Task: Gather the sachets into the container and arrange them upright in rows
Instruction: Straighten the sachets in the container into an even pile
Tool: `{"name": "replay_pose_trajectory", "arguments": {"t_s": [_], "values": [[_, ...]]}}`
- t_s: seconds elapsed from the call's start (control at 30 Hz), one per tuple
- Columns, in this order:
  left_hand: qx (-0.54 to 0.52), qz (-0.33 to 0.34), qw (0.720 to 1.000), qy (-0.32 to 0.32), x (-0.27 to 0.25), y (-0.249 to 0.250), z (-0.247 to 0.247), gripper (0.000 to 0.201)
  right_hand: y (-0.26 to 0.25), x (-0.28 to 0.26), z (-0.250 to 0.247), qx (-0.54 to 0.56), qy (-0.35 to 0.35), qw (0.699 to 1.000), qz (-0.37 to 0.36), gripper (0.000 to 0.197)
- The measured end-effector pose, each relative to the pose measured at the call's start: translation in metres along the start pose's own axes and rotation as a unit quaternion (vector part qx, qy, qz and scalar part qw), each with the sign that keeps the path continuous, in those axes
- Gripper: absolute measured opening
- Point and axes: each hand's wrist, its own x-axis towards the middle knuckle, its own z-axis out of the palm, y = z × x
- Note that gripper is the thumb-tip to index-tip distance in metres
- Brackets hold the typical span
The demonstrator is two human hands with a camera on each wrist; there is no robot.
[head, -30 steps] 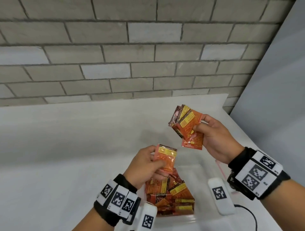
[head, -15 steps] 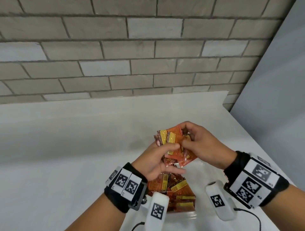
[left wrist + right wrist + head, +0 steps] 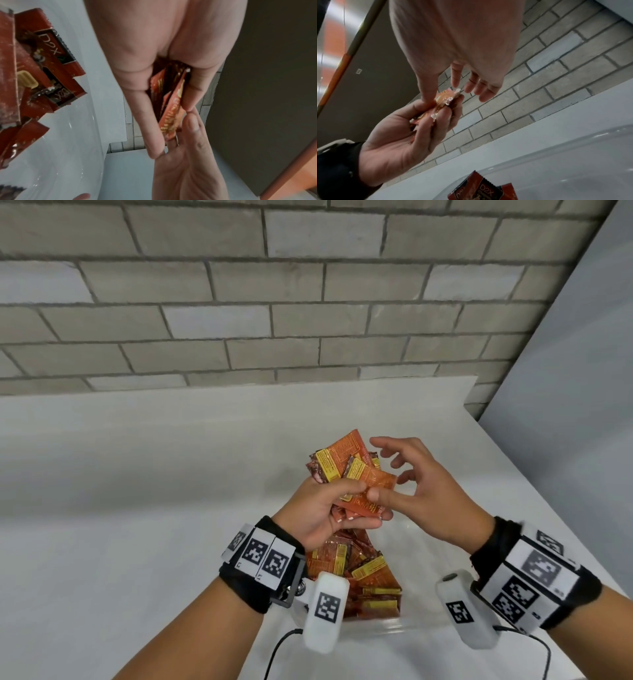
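Observation:
Above the clear container [image 3: 407,626], my left hand [image 3: 356,501] grips a fanned bundle of orange sachets [image 3: 342,463]. My right hand [image 3: 394,474] is beside it with its fingers spread, only the thumb touching the bundle's right edge. The left wrist view has the bundle [image 3: 171,115] pinched between my left hand's [image 3: 164,108] thumb and fingers, the right hand [image 3: 188,155] meeting it from below. From the right wrist view, the right hand [image 3: 457,86] hovers over the bundle [image 3: 443,100] held by the left hand [image 3: 423,128]. Several sachets [image 3: 363,573] lie jumbled in the container's left part.
The container stands on a white table [image 3: 137,508] near its front right. A brick wall [image 3: 308,320] runs behind and a grey panel [image 3: 565,405] closes the right side. A black cable [image 3: 281,652] trails at the table's front edge.
The hands came together above the container. The bundle that the right hand held up is now in the left hand with its single sachet, and the right fingers have opened.

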Motion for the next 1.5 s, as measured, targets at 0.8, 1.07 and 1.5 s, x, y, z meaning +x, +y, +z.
{"name": "replay_pose_trajectory", "arguments": {"t_s": [0.8,1.07,1.5], "values": [[0.001,0.071,0.995,0.067,-0.004,-0.001,0.012,0.012,-0.011,-0.004,0.007,0.239,-0.004,0.950,0.199,0.021],[-0.042,0.082,0.990,0.107,-0.003,-0.002,0.013,0.016,-0.010,-0.003,0.002,0.290,0.025,0.925,0.246,0.020],[-0.028,0.064,0.993,0.091,0.000,-0.008,0.008,0.017,0.001,-0.005,-0.007,0.281,0.087,0.923,0.249,0.018]]}}
